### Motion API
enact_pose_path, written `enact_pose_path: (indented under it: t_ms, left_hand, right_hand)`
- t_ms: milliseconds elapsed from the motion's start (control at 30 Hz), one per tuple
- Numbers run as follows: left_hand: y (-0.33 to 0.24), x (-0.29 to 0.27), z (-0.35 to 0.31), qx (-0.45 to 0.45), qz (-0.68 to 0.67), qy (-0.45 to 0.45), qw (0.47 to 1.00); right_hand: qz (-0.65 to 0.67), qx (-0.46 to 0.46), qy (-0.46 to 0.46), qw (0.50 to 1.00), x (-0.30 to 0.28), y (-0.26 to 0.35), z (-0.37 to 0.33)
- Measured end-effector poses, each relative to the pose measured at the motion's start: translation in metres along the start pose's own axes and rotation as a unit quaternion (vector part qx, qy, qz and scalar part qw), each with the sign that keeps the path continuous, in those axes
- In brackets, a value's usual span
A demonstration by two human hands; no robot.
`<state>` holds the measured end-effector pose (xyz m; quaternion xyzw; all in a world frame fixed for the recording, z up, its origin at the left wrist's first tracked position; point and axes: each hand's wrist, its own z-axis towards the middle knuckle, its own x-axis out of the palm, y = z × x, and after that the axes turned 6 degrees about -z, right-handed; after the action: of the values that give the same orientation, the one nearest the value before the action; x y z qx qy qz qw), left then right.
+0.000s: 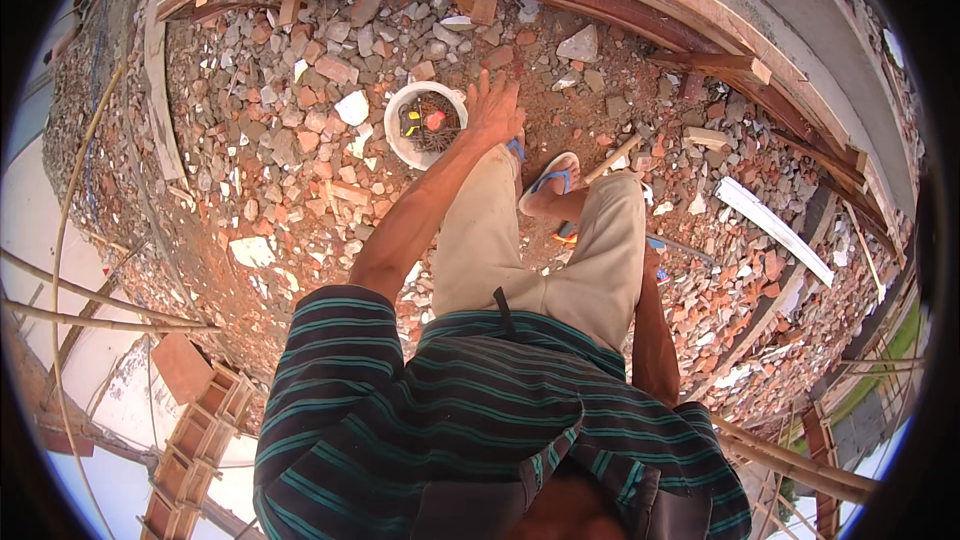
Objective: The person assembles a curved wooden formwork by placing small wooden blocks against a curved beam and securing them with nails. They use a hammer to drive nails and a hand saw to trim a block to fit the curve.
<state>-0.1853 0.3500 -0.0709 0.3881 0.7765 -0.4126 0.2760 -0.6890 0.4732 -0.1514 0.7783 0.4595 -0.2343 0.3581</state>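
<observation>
My left hand is stretched out with its fingers apart, just above my left knee. It is beside the right rim of a white round bucket and holds nothing that I can see. Inside the bucket lie dark nails and a red and yellow item. My right arm hangs down beside my right thigh. The hand at its end is mostly hidden by the leg. Close to it, a thin dark rod with a blue end lies over the rubble.
Broken brick rubble covers the ground. Wooden formwork boards curve along the far side. A wooden stick lies near my sandalled foot. A white strip lies at the right, and bamboo poles stick in from the left.
</observation>
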Motion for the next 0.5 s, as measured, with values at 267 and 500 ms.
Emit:
enact_pose_path:
  t_ms: [267, 500]
  left_hand:
    - [-0.056, -0.010, -0.321, -0.255, -0.269, 0.167, 0.913]
    - [-0.100, -0.032, -0.391, -0.353, -0.248, 0.107, 0.896]
  right_hand:
    - [-0.165, -0.182, 0.159, 0.956, -0.142, 0.115, -0.124]
    - [-0.362, -0.160, 0.117, 0.911, -0.207, 0.225, -0.187]
